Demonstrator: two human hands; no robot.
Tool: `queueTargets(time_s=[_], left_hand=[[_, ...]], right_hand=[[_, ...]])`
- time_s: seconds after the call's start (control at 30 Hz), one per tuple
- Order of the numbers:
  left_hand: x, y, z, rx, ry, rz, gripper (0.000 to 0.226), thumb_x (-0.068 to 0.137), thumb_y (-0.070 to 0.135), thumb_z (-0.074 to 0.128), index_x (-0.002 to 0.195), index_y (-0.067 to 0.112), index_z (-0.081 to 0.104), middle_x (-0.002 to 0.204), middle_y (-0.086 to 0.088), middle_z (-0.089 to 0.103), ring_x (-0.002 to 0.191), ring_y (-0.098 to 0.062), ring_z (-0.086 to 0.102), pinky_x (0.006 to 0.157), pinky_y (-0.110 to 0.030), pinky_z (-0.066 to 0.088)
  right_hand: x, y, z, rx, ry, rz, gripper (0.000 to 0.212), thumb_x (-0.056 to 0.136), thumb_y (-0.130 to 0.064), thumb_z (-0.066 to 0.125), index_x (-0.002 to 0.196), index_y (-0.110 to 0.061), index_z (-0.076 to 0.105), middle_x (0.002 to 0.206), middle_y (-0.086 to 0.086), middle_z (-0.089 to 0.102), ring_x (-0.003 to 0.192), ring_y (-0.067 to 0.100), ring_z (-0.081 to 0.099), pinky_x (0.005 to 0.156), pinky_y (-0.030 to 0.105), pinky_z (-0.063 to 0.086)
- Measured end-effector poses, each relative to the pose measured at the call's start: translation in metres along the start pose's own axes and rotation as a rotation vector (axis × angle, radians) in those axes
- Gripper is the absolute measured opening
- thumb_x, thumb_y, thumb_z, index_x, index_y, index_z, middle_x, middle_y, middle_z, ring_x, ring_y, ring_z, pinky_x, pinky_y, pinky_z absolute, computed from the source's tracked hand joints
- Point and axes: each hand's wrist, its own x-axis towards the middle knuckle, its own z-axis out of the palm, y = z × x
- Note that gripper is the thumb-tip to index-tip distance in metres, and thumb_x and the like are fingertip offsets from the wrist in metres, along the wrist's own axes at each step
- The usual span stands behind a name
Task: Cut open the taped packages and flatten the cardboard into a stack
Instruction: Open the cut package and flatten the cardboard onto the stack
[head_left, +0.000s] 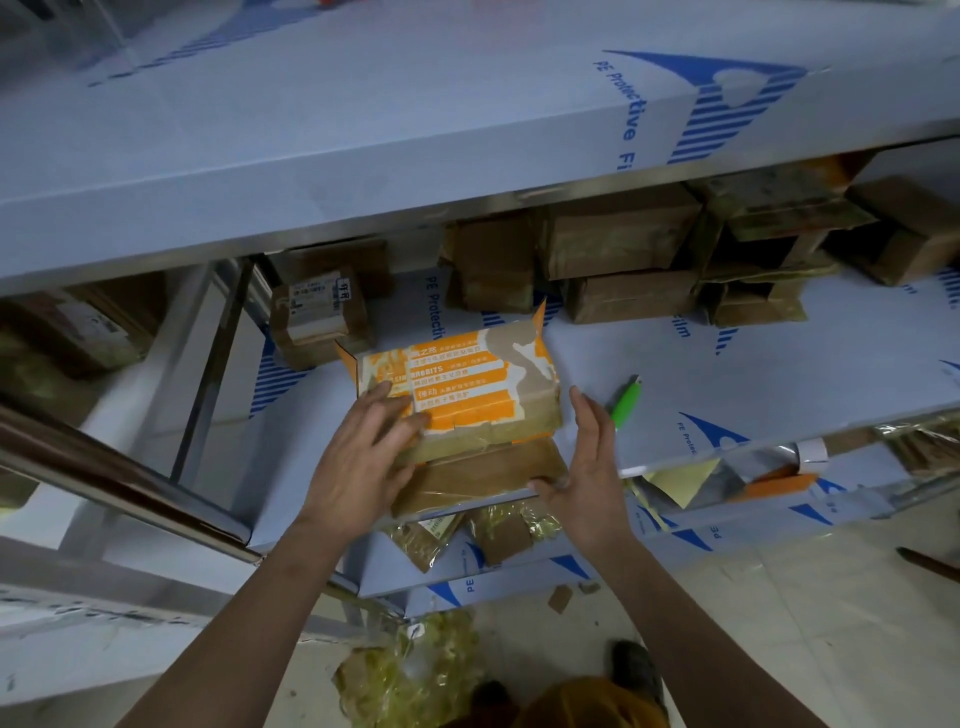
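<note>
An orange-and-white printed box (467, 379), partly wrapped in tape, lies on a flat brown cardboard piece (483, 475) at the front edge of the middle shelf (753, 374). My left hand (363, 452) rests flat on the box's left front corner with its fingers spread. My right hand (587, 467) stands open beside the box's right end, its thumb touching the brown cardboard below. A green utility knife (626, 402) lies on the shelf just right of my right hand.
Several taped brown packages (618, 244) stand along the back of the shelf, one labelled box (319, 312) at the left. Torn tape and cardboard scraps (415, 670) lie on the floor and lower shelf. A steel rail (119, 483) crosses at the left.
</note>
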Motion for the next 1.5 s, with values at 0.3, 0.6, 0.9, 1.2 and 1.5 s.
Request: queueTargets(time_s=[0.3, 0.6, 0.9, 1.2, 1.5], left_hand=[[-0.001, -0.011, -0.024, -0.461, -0.063, -0.149, 0.051, 0.086, 0.06, 0.059, 0.125, 0.027, 0.064, 0.133, 0.009, 0.058, 0.14, -0.007, 0.038, 0.116, -0.024, 0.03], [0.038, 0.006, -0.039, -0.739, 0.071, -0.674, 0.029, 0.08, 0.032, 0.078, 0.103, 0.045, 0.067, 0.108, 0.013, 0.069, 0.103, -0.004, 0.063, 0.09, -0.039, 0.056], [0.043, 0.004, -0.038, -0.632, 0.061, -0.726, 0.02, 0.081, 0.036, 0.076, 0.099, 0.03, 0.068, 0.101, 0.009, 0.066, 0.097, -0.014, 0.063, 0.082, -0.043, 0.056], [0.038, 0.004, -0.046, -0.792, 0.124, -0.826, 0.018, 0.08, 0.026, 0.079, 0.092, 0.031, 0.067, 0.098, 0.011, 0.066, 0.094, -0.012, 0.065, 0.076, -0.033, 0.056], [0.045, 0.002, -0.052, -0.88, 0.147, -0.84, 0.035, 0.081, 0.027, 0.077, 0.111, 0.033, 0.061, 0.11, 0.007, 0.06, 0.104, -0.013, 0.059, 0.076, -0.025, 0.051]], right_hand=[[-0.001, 0.013, 0.007, 0.089, 0.002, 0.045, 0.12, 0.073, 0.004, 0.082, 0.148, -0.046, 0.002, 0.151, -0.004, 0.018, 0.117, -0.008, 0.036, 0.08, 0.019, 0.057], [0.002, 0.003, 0.006, 0.074, -0.034, 0.032, 0.116, 0.075, 0.003, 0.079, 0.145, -0.051, 0.003, 0.149, -0.003, 0.021, 0.112, -0.002, 0.037, 0.077, 0.017, 0.054], [0.038, -0.039, 0.016, 0.259, 0.112, 0.121, 0.116, 0.072, -0.02, 0.087, 0.154, -0.032, 0.006, 0.132, -0.014, 0.019, 0.133, 0.015, 0.035, 0.108, 0.035, 0.038], [0.032, -0.033, -0.022, 0.115, -0.143, -0.028, 0.116, 0.077, 0.018, 0.055, 0.145, -0.06, 0.001, 0.125, -0.011, 0.038, 0.095, 0.009, 0.054, 0.076, 0.024, 0.054], [0.042, -0.039, -0.046, -0.164, -0.373, -0.239, 0.129, 0.074, 0.015, 0.065, 0.14, -0.07, -0.005, 0.154, -0.012, 0.015, 0.092, 0.013, 0.06, 0.062, 0.02, 0.056]])
